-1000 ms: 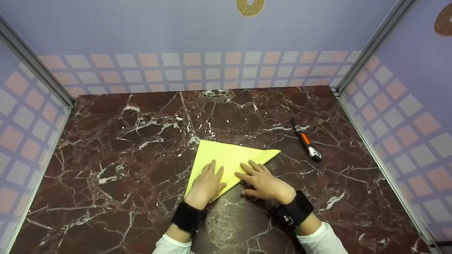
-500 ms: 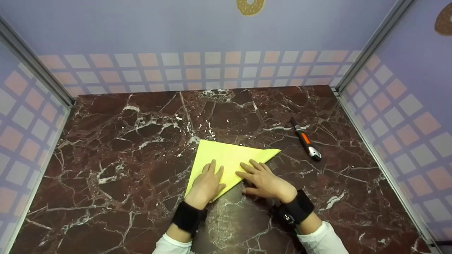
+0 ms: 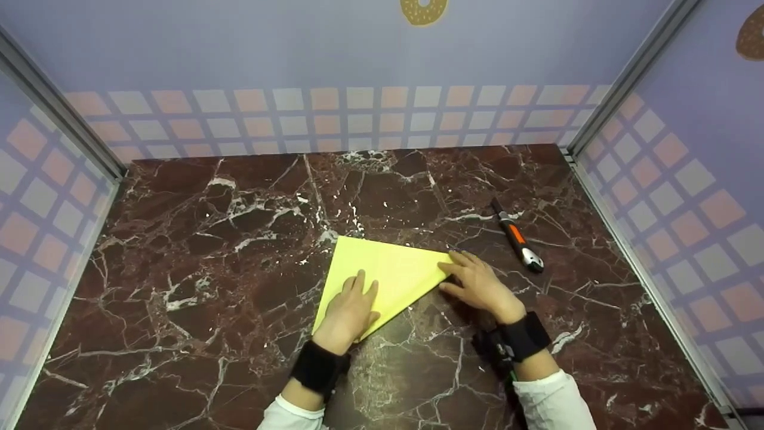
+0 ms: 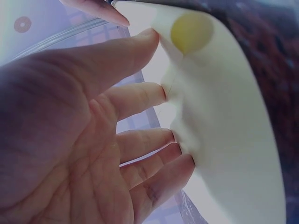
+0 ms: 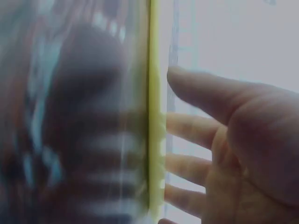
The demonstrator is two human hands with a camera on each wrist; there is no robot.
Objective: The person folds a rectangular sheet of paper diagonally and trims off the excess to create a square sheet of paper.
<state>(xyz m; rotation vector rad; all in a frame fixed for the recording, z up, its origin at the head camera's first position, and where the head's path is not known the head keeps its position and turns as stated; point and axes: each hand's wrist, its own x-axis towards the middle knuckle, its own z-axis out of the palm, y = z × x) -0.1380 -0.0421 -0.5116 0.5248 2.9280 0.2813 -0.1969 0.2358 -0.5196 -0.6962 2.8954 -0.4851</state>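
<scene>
A folded sheet of yellow paper [image 3: 388, 269] lies on the dark marbled table in the head view, roughly a triangle with its slanted fold towards the person. My left hand [image 3: 349, 310] rests flat on its left part with fingers spread; in the left wrist view those fingertips press on the paper [image 4: 224, 116], which looks washed out and pale. Over at the paper's right corner, my right hand [image 3: 480, 286] touches it with extended fingers and covers the tip. In the right wrist view the paper's yellow edge [image 5: 154, 93] stands beside the fingers.
A black utility knife [image 3: 518, 239] with orange and silver parts lies right of the paper, beyond the right hand. Purple panels with a checked band [image 3: 358, 113] enclose the table [image 3: 209, 298] at the back and both sides.
My right hand has slid right and away from the person along the fold, from the middle of the paper to its right corner. The left hand has stayed put.
</scene>
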